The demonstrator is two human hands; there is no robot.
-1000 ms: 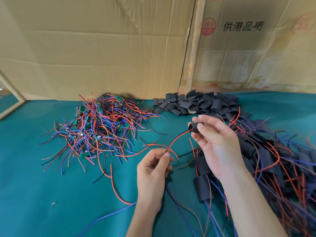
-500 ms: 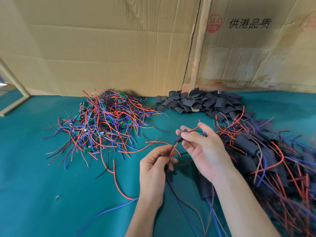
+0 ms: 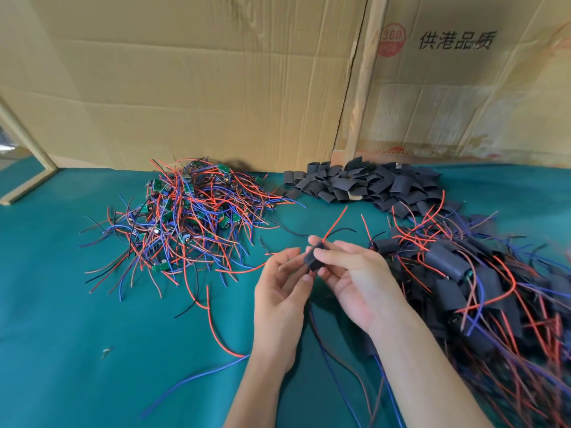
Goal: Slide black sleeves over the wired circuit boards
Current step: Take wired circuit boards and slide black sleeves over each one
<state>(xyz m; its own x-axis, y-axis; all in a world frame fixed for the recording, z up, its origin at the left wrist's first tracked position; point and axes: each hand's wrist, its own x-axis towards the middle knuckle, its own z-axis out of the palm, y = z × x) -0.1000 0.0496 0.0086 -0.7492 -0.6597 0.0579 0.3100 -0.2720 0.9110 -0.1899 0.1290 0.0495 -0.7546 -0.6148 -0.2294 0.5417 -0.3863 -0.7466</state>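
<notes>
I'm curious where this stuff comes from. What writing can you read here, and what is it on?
"供港品质": black print on the right cardboard sheet, top right.
"360": in the round red stamp on that sheet; the smaller line under it is too blurred to read.
Nothing else legible.

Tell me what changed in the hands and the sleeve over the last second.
The right hand drew the black sleeve down along the red and black wires toward the left hand, so their ends now stick out above it. The left hand's fingers opened from their pinch on the wires. The pile of bare boards, the loose sleeves and the finished pile stayed put.
</notes>
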